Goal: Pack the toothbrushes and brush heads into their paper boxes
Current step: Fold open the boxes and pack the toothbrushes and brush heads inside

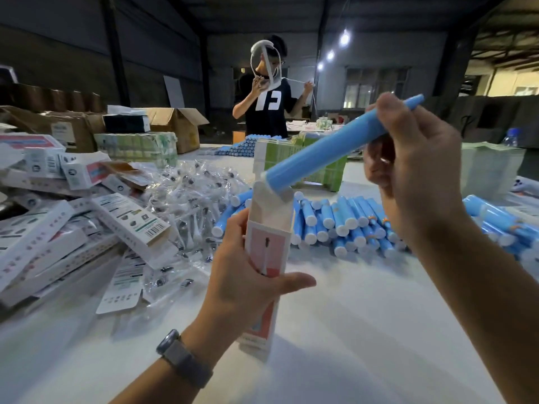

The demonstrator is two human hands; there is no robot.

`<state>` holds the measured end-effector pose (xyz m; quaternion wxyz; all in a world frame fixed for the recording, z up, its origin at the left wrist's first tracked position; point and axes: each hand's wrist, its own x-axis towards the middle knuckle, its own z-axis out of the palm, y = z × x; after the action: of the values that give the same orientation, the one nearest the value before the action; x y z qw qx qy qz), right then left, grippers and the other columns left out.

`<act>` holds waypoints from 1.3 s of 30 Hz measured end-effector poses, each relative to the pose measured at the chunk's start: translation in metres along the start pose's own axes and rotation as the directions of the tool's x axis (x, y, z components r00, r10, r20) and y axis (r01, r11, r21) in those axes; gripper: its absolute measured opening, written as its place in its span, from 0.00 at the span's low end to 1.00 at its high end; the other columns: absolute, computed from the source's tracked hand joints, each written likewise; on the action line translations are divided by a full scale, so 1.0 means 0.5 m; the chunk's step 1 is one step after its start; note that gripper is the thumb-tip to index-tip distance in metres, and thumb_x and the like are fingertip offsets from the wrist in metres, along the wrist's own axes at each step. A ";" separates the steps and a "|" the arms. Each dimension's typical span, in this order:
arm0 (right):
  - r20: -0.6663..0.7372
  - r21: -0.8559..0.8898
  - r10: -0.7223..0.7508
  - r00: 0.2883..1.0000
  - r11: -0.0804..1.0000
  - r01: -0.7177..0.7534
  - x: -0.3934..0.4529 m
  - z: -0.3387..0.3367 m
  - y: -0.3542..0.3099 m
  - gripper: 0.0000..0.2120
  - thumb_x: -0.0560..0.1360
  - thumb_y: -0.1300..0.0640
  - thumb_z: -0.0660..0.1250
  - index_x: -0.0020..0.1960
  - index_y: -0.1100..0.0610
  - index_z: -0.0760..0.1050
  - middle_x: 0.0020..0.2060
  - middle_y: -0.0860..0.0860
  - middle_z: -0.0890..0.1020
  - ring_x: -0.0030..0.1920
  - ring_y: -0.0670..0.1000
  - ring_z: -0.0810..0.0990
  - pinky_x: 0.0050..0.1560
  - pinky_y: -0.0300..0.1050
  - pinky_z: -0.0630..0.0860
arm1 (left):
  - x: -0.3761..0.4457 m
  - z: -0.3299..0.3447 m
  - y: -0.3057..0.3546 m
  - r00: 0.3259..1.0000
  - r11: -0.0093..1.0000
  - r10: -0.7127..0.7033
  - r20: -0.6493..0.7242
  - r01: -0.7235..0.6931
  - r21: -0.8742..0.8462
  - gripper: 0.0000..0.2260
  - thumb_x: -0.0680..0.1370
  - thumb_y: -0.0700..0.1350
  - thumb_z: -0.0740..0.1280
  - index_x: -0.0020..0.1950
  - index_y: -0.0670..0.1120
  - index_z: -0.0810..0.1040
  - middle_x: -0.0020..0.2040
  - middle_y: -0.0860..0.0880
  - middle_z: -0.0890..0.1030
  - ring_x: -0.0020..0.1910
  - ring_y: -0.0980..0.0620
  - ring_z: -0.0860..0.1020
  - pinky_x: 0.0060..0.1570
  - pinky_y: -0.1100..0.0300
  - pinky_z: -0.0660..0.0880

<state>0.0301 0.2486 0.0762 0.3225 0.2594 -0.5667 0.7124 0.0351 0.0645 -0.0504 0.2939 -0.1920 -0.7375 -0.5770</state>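
The left hand (pixel 248 275) fingers grip an upright paper box (pixel 269 246) at 6 o'clock on the counter (pixel 364 330); the right hand (pixel 414 170) fingers grip a blue toothbrush (pixel 335 147), its lower end at the box's open top.

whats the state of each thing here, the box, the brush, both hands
paper box: upright, top flap open, held
blue toothbrush handle: tilted, lower end at the box mouth
left hand: grips the box
right hand: grips the handle's upper end
brown carton: flaps open
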 end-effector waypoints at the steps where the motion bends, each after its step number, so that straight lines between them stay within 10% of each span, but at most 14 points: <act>1: 0.054 -0.036 -0.016 0.998 0.999 0.018 -0.010 0.007 -0.005 0.09 0.79 0.53 0.66 0.41 0.56 0.77 0.26 0.46 0.71 0.24 0.44 0.65 0.23 0.35 0.64 | -0.003 0.003 -0.001 1.000 1.000 -0.002 -0.013 0.002 0.001 0.41 0.46 0.74 0.78 0.54 0.77 0.63 0.47 0.65 0.78 0.42 0.62 0.78 0.38 0.70 0.77; 9: 0.133 -0.436 -0.251 0.959 0.854 0.284 -0.017 0.021 -0.040 0.08 0.75 0.55 0.66 0.39 0.56 0.76 0.25 0.42 0.70 0.26 0.41 0.65 0.28 0.34 0.65 | -0.012 0.012 0.007 0.996 0.996 0.091 0.018 -0.090 -0.022 0.40 0.57 0.69 0.78 0.61 0.76 0.58 0.49 0.68 0.73 0.44 0.62 0.77 0.38 0.71 0.75; 14: 0.351 -0.595 -0.108 0.930 0.742 0.310 -0.037 0.033 -0.012 0.14 0.74 0.48 0.69 0.41 0.59 0.78 0.24 0.47 0.71 0.25 0.41 0.66 0.27 0.34 0.64 | -0.016 0.018 0.016 0.981 0.981 0.188 0.051 -0.186 -0.047 0.34 0.68 0.57 0.75 0.62 0.76 0.57 0.51 0.68 0.75 0.45 0.61 0.80 0.39 0.72 0.76; 19: 0.519 -0.552 0.087 0.851 0.793 0.256 -0.066 0.041 0.057 0.15 0.72 0.55 0.76 0.55 0.50 0.75 0.32 0.47 0.72 0.32 0.45 0.70 0.34 0.39 0.71 | -0.002 0.009 0.005 0.992 0.989 0.106 -0.066 -0.112 -0.098 0.28 0.63 0.57 0.75 0.55 0.75 0.64 0.48 0.63 0.81 0.44 0.58 0.83 0.41 0.64 0.79; 27: 0.338 -0.234 0.116 0.934 0.972 -0.036 -0.082 0.031 0.164 0.09 0.75 0.57 0.68 0.52 0.44 0.76 0.34 0.44 0.74 0.32 0.43 0.72 0.34 0.35 0.70 | 0.031 -0.033 -0.030 0.978 0.998 0.050 -0.201 -0.044 0.035 0.31 0.66 0.39 0.82 0.52 0.62 0.65 0.41 0.57 0.83 0.36 0.60 0.83 0.35 0.64 0.79; 32: 0.464 -0.787 0.503 0.729 0.611 0.080 -0.113 0.010 0.267 0.12 0.76 0.58 0.67 0.59 0.49 0.78 0.43 0.42 0.78 0.42 0.44 0.76 0.51 0.45 0.74 | 0.054 -0.094 -0.052 0.956 0.997 0.027 -0.294 -0.004 0.076 0.30 0.67 0.36 0.80 0.57 0.48 0.62 0.44 0.51 0.81 0.37 0.58 0.83 0.35 0.61 0.82; 39: 0.480 -0.877 0.641 0.599 0.356 0.322 -0.114 0.099 0.322 0.25 0.78 0.43 0.64 0.73 0.48 0.68 0.67 0.51 0.74 0.67 0.56 0.70 0.64 0.55 0.70 | 0.056 -0.094 -0.053 0.960 0.992 0.045 -0.275 -0.012 0.122 0.31 0.67 0.40 0.80 0.57 0.49 0.61 0.47 0.50 0.79 0.40 0.56 0.83 0.36 0.64 0.81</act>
<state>-0.0536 0.1670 -0.0576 0.0434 0.2462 -0.9622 0.1083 0.0072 0.0106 -0.0440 0.4137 -0.1020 -0.7192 -0.5488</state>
